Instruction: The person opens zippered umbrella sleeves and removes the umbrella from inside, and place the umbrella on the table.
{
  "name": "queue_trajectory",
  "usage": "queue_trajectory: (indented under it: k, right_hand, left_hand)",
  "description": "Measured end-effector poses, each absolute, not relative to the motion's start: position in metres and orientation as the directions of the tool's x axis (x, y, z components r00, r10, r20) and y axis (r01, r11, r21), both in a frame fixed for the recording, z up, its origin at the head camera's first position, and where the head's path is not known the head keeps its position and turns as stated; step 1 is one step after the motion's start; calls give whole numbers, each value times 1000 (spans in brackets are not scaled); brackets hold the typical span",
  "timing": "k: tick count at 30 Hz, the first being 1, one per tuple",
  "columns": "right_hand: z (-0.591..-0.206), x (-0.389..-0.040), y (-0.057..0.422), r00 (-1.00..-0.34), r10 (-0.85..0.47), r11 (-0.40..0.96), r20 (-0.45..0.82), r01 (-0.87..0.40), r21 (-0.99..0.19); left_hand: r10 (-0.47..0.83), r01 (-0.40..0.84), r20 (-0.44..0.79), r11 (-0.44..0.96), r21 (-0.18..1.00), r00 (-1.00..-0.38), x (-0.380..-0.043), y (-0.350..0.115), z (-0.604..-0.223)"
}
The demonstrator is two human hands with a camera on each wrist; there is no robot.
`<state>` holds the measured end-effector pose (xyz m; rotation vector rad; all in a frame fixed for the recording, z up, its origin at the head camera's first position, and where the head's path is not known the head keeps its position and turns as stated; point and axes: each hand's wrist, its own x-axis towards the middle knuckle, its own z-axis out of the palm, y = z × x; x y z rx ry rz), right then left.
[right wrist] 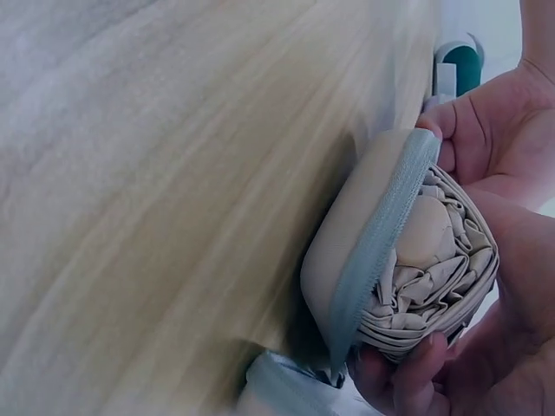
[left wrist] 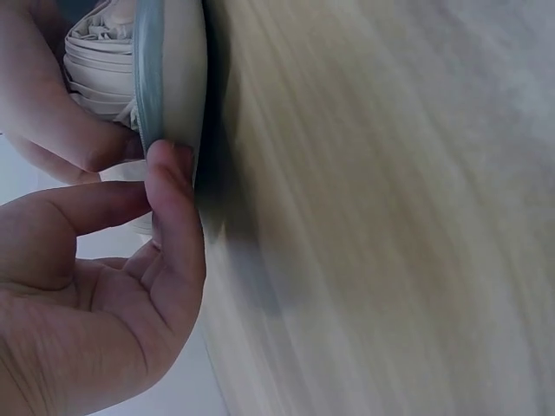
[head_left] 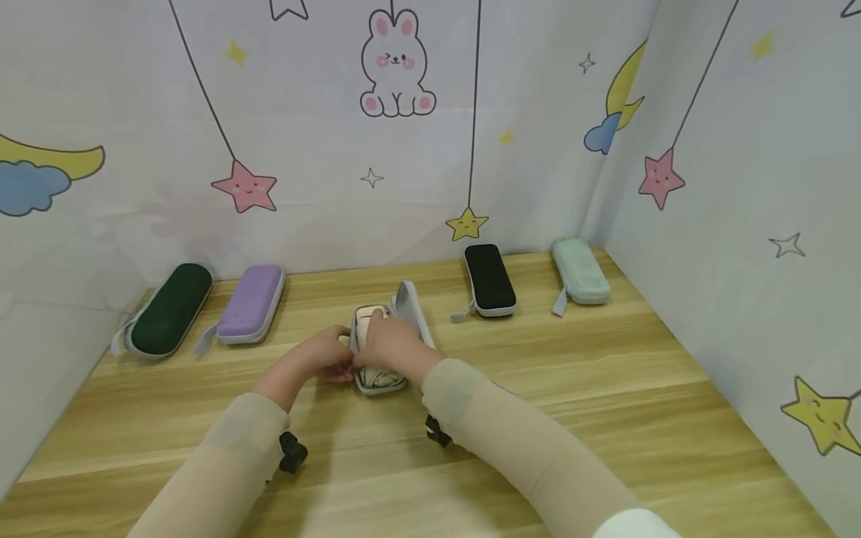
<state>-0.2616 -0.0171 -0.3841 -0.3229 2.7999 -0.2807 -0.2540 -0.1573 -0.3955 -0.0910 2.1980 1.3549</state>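
Note:
An unzipped beige case (head_left: 379, 389) with a grey-blue zip edge sits on the table, its lid (head_left: 406, 300) raised on the right. Inside lies a bundle of pleated beige fabric with a smooth rounded end, seemingly a folded compact umbrella (right wrist: 455, 269), standing partly above the rim. My right hand (head_left: 393, 345) reaches over the case and grips the umbrella, fingertips (right wrist: 425, 355) curled against its side. With finger and thumb, my left hand (left wrist: 113, 303) pinches the case's left edge. The right hand covers much of the umbrella in the head view.
Along the back of the wooden table (head_left: 605, 396) lie closed zip cases: dark green (head_left: 173, 308) and purple (head_left: 252, 305) on the left, black (head_left: 489, 276) and mint (head_left: 581, 270) on the right. Printed white sheets (head_left: 323, 149) stand behind and at both sides.

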Motion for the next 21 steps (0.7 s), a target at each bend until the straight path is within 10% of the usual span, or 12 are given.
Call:
queue_trajectory:
  k: [21]
  right_hand:
    - [-333,-249,24,-936,-334,875,-110,-264,-406]
  left_hand:
    - [103,-202,-335,622,757,-937,-258,-176,-378]
